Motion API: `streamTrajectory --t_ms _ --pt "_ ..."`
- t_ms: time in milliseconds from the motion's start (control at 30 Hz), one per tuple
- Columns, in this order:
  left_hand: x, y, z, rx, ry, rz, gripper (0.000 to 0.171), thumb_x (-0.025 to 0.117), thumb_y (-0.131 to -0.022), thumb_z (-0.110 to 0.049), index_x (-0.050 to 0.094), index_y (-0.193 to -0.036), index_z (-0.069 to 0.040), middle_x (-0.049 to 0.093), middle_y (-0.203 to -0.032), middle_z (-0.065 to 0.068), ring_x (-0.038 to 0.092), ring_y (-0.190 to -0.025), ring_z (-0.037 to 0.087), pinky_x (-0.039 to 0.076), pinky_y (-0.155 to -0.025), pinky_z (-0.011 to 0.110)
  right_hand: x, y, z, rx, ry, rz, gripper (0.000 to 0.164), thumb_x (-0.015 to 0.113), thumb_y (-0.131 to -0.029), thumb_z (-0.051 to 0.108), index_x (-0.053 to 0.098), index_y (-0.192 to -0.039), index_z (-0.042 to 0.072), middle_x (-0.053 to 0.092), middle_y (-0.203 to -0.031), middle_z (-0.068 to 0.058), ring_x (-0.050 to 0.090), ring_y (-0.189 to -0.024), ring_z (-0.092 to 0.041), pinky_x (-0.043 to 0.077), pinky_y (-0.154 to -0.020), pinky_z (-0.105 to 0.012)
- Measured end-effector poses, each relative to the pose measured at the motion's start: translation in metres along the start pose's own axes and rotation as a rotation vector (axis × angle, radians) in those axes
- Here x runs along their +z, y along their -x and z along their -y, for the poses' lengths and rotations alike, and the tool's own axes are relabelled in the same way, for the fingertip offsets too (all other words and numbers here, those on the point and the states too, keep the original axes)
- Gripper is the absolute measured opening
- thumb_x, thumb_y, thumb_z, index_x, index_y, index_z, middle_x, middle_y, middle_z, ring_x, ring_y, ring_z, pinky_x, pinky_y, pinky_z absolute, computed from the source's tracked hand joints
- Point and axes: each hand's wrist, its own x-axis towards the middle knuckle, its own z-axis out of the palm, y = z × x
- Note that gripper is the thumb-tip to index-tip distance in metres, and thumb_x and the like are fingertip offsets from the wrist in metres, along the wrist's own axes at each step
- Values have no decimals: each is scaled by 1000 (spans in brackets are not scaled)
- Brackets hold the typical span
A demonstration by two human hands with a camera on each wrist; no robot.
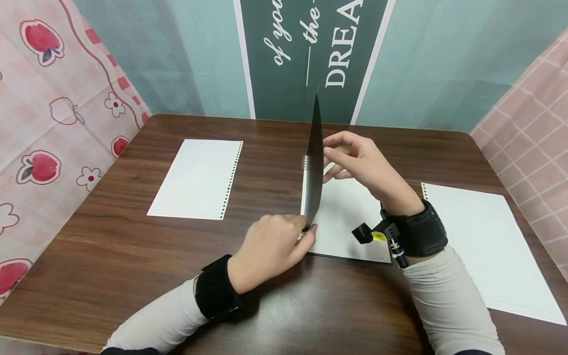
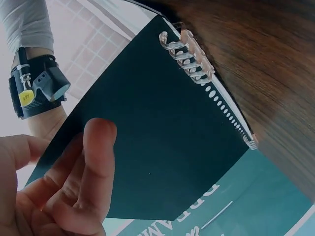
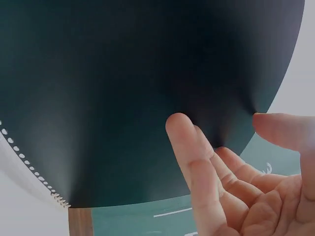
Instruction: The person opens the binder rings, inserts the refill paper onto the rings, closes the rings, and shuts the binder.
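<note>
A ring-bound notebook (image 1: 350,217) lies on the table with its dark cover (image 1: 315,158) raised upright and slightly bowed. White pages lie to the right of the cover. My left hand (image 1: 277,246) pinches the cover's near edge by the binding, thumb on the right side and fingers on the left. The right wrist view shows my right hand (image 3: 246,191) against the dark face, with thumb and fingertips touching it near the outer edge. Clear binding rings (image 2: 189,59) and a row of punched holes show along the spine in the left wrist view.
A loose lined sheet (image 1: 195,180) with punched holes lies on the left of the brown wooden table (image 1: 111,246). Another white sheet (image 1: 483,241) lies at the right, partly beneath my right forearm. A teal cloth with lettering hangs behind the table.
</note>
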Motion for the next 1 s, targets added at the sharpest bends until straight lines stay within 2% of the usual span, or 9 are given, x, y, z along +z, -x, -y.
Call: streamTrajectory --t_ms 133,233,367,467,633,833,1000 --pt "-1 2 2 2 1 -19 41 63 -92 -19 42 -57 -18 27 -53 -12 24 -46 3 17 -40 17 1 -1 -3 -4 64 -9 38 56 -102 25 52 -130 1 72 -96 -3 75 -76 -12 56 -77 -25" --pt "-1 4 4 -2 -2 -29 42 63 -92 -18 41 -56 -18 26 -53 -12 24 -46 4 17 -40 17 -1 -1 -8 -6 130 -40 36 57 -101 26 54 -129 3 73 -105 -12 73 -83 -10 55 -77 -27" --pt "-2 6 7 -8 7 -28 42 63 -92 -17 40 -56 -17 25 -53 -12 22 -47 3 15 -40 16 -5 0 -17 30 221 -83 35 57 -101 27 56 -130 8 69 -118 -17 70 -98 -17 53 -81 -32" --pt "-3 7 10 -14 18 -22 43 62 -91 -17 39 -55 -18 24 -54 -12 20 -48 2 13 -42 15 -12 0 -25 64 300 -81 39 56 -101 29 54 -134 8 62 -130 -16 62 -117 -26 50 -93 -41" --pt "-6 11 14 -50 45 -7 44 59 -92 -18 37 -54 -18 24 -54 -12 19 -48 2 12 -42 14 -22 -3 -42 124 400 -30 49 54 -102 31 47 -143 4 48 -147 -19 44 -139 -38 39 -110 -55" --pt "-9 15 20 -66 46 -14 47 59 -92 -18 35 -51 -18 23 -53 -12 19 -48 2 13 -42 15 -28 -6 -59 192 506 51 58 54 -102 33 39 -149 3 37 -155 -22 31 -145 -45 33 -112 -61" --pt "-11 18 24 -77 43 -12 50 60 -92 -19 35 -48 -18 23 -53 -12 19 -47 2 14 -42 15 -31 -4 -70 260 495 123 68 55 -101 37 28 -155 6 25 -161 -23 22 -148 -46 27 -113 -64"
